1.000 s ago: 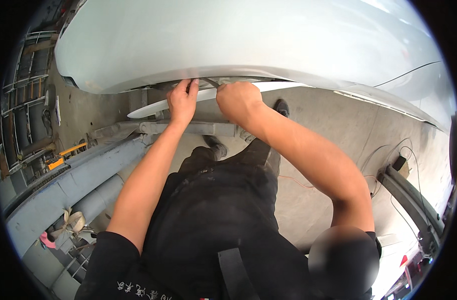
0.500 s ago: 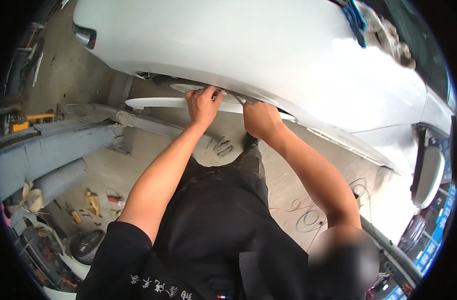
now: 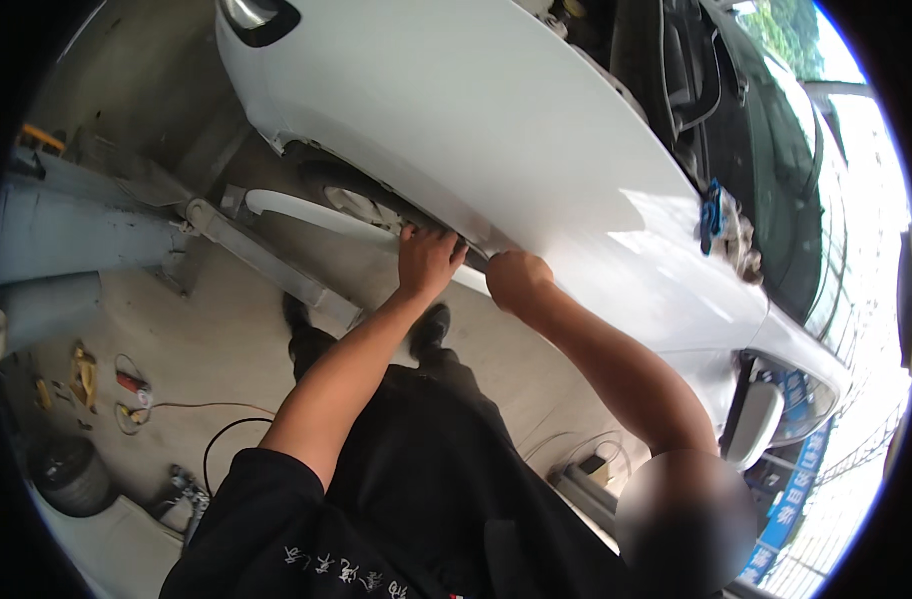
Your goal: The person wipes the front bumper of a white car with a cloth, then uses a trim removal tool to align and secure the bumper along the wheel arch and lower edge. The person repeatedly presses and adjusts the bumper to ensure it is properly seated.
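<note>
A white car fender (image 3: pixel 456 150) curves over a wheel (image 3: pixel 361 208). My left hand (image 3: pixel 431 265) is at the lower edge of the wheel arch, its fingers bent over the edge and slightly apart; I see nothing held in it. Just to the right, my right hand (image 3: pixel 519 282) is closed in a fist against the same edge. A thin metal tool shows only as a short piece at its fingers; the rest is hidden in the fist. Below the arch runs a long white curved strip (image 3: pixel 311 213), partly covered by my left hand.
At left stand a blue-grey lift post (image 3: pixel 87 225) and its metal lift arm (image 3: pixel 266 265). A yellow tool (image 3: pixel 84 377) and cables lie on the floor. The side mirror (image 3: pixel 755 424) juts out at right. Gloves (image 3: pixel 732 237) rest on the car.
The view has turned and shifted, so the car appears more slanted and more of its windscreen shows. Both hands stay at the wheel arch edge; the left hand's fingers lie further over it.
</note>
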The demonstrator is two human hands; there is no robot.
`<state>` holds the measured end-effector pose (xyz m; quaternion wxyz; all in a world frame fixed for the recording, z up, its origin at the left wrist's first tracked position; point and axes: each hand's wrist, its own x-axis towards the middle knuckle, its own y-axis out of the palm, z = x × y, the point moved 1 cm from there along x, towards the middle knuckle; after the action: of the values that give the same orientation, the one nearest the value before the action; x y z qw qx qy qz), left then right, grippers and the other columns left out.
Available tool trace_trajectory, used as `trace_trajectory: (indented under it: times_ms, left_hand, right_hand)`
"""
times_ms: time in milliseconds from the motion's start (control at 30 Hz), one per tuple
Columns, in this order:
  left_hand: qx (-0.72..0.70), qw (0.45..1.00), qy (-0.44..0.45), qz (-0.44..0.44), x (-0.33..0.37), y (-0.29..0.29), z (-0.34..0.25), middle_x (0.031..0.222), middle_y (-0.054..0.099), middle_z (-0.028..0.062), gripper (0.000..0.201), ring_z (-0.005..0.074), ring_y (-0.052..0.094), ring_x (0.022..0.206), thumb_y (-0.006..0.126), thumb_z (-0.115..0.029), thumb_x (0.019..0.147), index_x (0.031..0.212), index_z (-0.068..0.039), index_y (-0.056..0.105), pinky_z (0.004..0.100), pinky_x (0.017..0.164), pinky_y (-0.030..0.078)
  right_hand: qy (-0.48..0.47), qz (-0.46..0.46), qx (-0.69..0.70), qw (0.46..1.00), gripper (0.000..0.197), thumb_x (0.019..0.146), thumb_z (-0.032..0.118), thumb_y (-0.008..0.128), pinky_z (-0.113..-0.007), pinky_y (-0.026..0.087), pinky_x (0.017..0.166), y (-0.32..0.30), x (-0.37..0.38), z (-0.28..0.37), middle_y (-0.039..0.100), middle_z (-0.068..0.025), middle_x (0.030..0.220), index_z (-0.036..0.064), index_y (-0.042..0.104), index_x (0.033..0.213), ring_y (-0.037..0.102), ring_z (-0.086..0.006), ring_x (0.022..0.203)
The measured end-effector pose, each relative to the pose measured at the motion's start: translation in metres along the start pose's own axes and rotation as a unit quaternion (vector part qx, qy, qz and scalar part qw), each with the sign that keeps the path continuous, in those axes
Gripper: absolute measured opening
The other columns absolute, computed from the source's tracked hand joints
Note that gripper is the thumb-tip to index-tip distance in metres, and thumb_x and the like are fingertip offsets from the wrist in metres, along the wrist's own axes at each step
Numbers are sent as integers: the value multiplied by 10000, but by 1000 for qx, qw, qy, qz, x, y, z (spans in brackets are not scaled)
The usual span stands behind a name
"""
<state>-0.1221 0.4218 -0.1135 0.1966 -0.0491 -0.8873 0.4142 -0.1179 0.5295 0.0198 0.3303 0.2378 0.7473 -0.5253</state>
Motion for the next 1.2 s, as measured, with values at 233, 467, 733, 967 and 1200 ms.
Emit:
trace_trajectory:
  times_ms: [233,467,733,967,1200]
  left_hand:
    - [-7,999,-7,-39,-4,5,10,697,585,56,200,226,552,769,663,-295,720,758,-106,608,402,804,364]
    - [-60,996,-31,-56,-7,1,9,722,589,38,190,214,538,813,684,-281,679,732,-111,616,393,822,364]
    - [-57,994,-50,-76,-14,2,10,753,591,32,211,218,530,845,696,-275,654,762,-106,630,390,850,362]
    - [-71,992,-80,-70,-9,5,9,791,603,48,228,222,545,850,695,-264,664,819,-110,630,402,864,355]
    - [-99,989,-61,-94,-9,8,11,766,596,34,207,222,553,812,692,-242,649,805,-128,620,410,868,352]
  right_hand:
    - [-17,83,-86,993,193,731,83,575,-361,526,698,-42,1,26,657,-136,942,45,675,891,641,-271,879]
    - [-28,167,-160,972,237,729,40,553,-376,524,679,-45,27,39,649,-139,928,27,649,945,642,-258,848]
    - [-10,222,-87,971,187,767,-15,465,-347,494,455,-64,26,55,639,-162,734,-79,594,887,633,-225,545]
    - [-7,248,-94,964,184,775,-17,454,-358,498,455,-61,32,55,637,-186,735,-99,582,879,639,-233,546]
    - [-27,183,-98,978,144,772,3,477,-351,508,474,-41,26,43,637,-167,678,-65,604,778,639,-230,534]
